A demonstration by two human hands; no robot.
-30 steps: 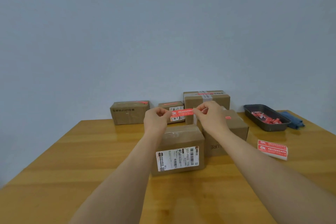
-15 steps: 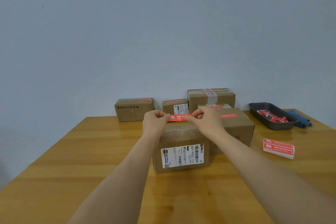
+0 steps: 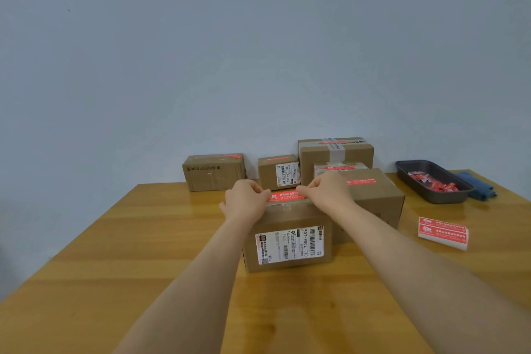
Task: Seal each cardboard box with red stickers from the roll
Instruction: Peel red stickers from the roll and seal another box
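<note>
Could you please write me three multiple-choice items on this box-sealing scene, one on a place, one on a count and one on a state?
1. Where is the sticker roll?
A. on the table, right of the boxes
B. in the dark tray
C. on top of a box

2. How many cardboard boxes are on the table?
A. three
B. six
C. nine

3. What are the hands doing?
A. resting flat on the table
B. both pinching one red sticker
C. lifting the tray

Key: 1 A, it lies on bare wood near the right edge. 2 B, six are visible. 3 B, the left hand and right hand hold the red sticker over the front box.
</note>
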